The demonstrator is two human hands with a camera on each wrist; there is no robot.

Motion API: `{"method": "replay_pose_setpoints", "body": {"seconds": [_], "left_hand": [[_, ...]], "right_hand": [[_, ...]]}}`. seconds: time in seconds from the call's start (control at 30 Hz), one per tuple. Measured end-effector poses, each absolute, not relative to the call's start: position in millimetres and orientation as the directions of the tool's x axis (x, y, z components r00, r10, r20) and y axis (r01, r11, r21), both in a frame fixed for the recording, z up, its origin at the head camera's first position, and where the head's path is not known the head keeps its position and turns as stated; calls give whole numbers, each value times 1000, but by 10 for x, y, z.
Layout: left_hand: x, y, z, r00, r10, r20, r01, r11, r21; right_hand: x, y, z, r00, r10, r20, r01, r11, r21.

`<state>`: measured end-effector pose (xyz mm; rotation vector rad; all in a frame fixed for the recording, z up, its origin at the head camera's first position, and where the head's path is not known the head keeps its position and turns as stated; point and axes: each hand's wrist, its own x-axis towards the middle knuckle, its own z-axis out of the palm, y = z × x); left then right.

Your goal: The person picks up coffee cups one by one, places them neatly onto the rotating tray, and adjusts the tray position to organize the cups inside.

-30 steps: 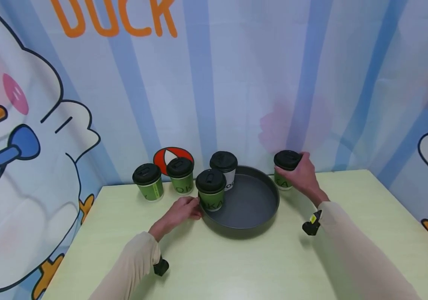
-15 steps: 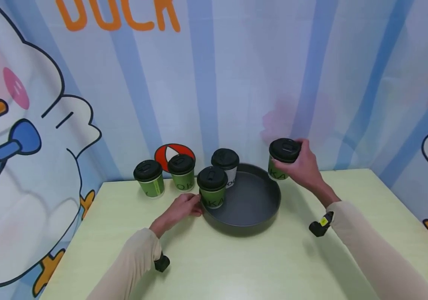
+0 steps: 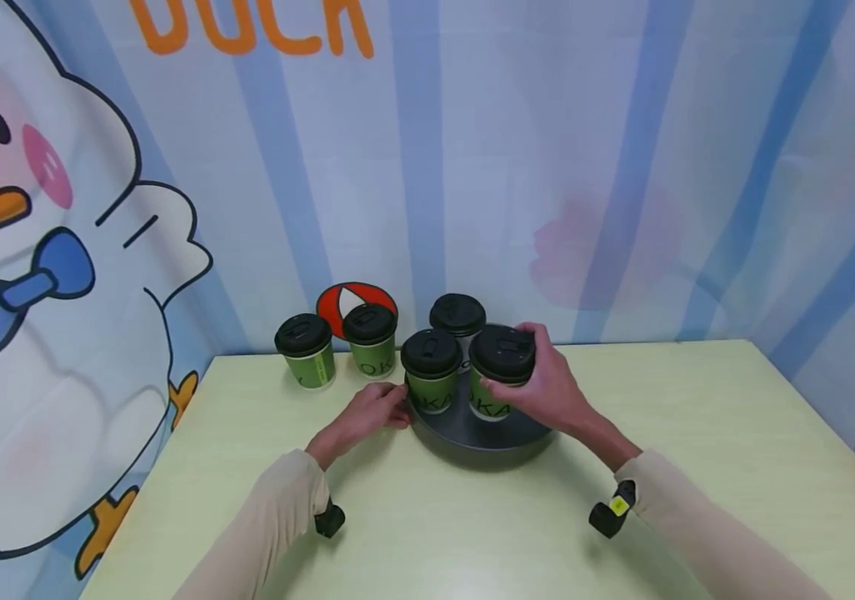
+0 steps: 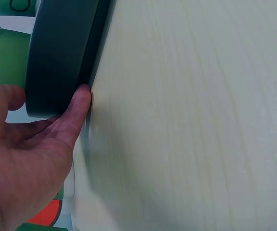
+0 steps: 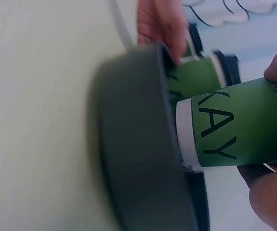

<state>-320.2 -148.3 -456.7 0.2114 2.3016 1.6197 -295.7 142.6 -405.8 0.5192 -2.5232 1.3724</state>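
My right hand (image 3: 551,387) grips a green paper coffee cup (image 5: 244,125) with a black lid, upright over the right part of a round dark baking pan (image 3: 483,442). Whether the cup's base touches the pan floor, I cannot tell. At the pan's left side my left hand (image 3: 367,417) pinches the rim, its thumb (image 4: 16,97) on the cup side and the fingers against the outer wall. Inside the pan stand another lidded green cup (image 3: 431,387) at the left and a white cup with a black lid (image 3: 457,315) behind, partly hidden.
Two lidded green cups, one at the far left (image 3: 311,367) and one nearer the pan (image 3: 373,354), stand on the pale table (image 3: 457,533) by its back edge. A printed cloth backdrop (image 3: 502,150) rises behind the table.
My right hand has lifted its coffee cup off the table right of the pan and carried it left over the pan. The left hand has stayed at the rim.
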Motion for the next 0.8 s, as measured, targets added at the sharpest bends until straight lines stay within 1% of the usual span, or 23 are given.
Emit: {"method": "replay_pose_setpoints", "body": {"seconds": [0.33,0.8], "left_hand": [[-3199,-1470,-4533,-935,312,-168,-54,344,937],[-3181,-1495,-4533,-936,311,-165,-55,335,941]], "right_hand": [[-2779,1242,-4237,-896,-244,370,-442,536,-719],[-2755,1124,-4382,-868,-296,398,-496,492,-716]]}}
